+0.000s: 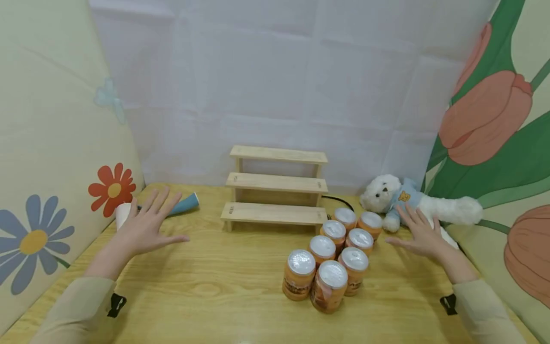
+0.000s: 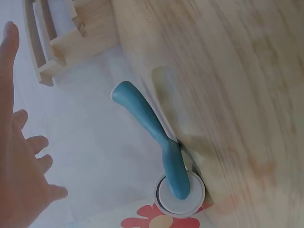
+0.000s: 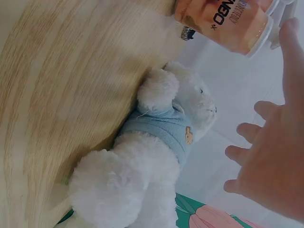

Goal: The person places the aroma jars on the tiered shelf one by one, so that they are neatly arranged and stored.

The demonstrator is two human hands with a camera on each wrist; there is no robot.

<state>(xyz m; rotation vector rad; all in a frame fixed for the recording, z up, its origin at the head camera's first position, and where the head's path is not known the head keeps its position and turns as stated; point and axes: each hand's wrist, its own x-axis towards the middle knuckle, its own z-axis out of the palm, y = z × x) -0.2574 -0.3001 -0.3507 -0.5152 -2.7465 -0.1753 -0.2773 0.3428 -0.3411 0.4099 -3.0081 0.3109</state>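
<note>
My left hand (image 1: 143,227) is spread with straight fingers and holds nothing. Behind it lies a lint roller (image 2: 173,156) with a teal handle and a white round end, partly hidden by the hand in the head view. My right hand (image 1: 423,234), also spread and holding nothing, is in front of a white plush dog (image 1: 384,193) in a blue shirt, lying on its side. Between the hands, several orange cans (image 1: 328,286) with silver lids stand upright in two slanting rows. Left of and behind them is a three-step wooden shelf (image 1: 275,212), its steps bare.
The wooden table (image 1: 206,291) carries all these things. A white cloth (image 1: 258,71) hangs behind it, and flower-printed panels stand at left and right. A black cord (image 1: 343,200) runs behind the cans near the shelf.
</note>
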